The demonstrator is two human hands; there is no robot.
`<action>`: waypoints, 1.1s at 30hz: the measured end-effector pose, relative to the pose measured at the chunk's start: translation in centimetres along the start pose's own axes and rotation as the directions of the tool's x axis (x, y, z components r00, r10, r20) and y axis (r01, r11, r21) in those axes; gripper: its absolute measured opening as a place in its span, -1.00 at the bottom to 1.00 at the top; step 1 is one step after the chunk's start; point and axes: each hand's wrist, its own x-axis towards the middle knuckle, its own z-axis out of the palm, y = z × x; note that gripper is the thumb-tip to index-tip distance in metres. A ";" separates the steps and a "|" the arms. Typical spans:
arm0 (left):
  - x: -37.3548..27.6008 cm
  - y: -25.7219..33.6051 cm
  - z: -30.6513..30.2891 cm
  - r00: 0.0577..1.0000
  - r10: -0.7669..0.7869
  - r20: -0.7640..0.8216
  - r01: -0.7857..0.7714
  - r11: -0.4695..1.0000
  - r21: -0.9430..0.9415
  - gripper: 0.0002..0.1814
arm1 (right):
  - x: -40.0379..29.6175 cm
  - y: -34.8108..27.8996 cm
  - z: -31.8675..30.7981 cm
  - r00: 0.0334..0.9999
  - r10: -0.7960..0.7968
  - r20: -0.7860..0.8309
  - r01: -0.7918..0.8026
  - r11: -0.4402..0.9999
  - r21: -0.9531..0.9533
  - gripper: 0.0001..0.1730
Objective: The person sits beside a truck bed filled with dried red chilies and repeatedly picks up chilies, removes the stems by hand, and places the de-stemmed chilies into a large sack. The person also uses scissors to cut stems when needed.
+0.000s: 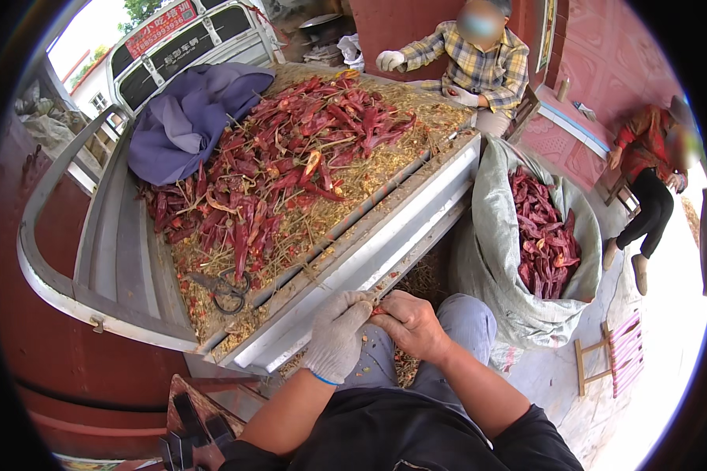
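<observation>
My left hand [337, 334], in a knitted work glove, meets my bare right hand [411, 322] over my lap. Between their fingertips is a dried red chili pepper [378, 311], mostly covered by the fingers; both hands pinch it. In front of me a heap of dried red chilies [306, 141] with stems lies on the truck bed [112, 253]. A pair of black-handled scissors [227, 289] rests near the tailgate edge [353, 241], left of my hands. To my right stands a pale woven sack [489, 235] filled with chilies [542, 241].
Purple-grey cloth [194, 118] is bunched at the bed's left side. Across the bed sits a person [477, 65] in a plaid shirt and white gloves. Another person [654, 171] sits farther right. A folding stool [615, 353] stands on the concrete floor, beyond the sack.
</observation>
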 end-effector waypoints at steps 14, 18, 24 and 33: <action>-0.5 0.4 -0.5 0.957 0.260 0.125 -0.286 0.792 0.539 -0.91 | 0.0 0.0 -0.4 0.991 0.071 0.113 -0.066 0.997 -0.042 -0.85; -0.8 -0.7 -0.1 0.996 0.079 -0.047 -0.072 0.988 0.134 -0.90 | -0.5 -0.1 0.9 1.000 -0.016 -0.017 0.016 1.000 -0.016 -0.86; -0.4 0.2 -0.3 0.911 0.377 0.169 -0.409 0.774 0.483 -0.86 | -0.6 0.4 0.7 0.996 0.073 0.056 -0.075 0.997 0.035 -0.88; -0.2 1.2 -0.9 0.984 0.137 0.110 -0.175 0.734 0.656 -0.86 | -1.2 1.1 1.3 0.988 0.130 0.082 -0.136 0.989 0.065 -0.85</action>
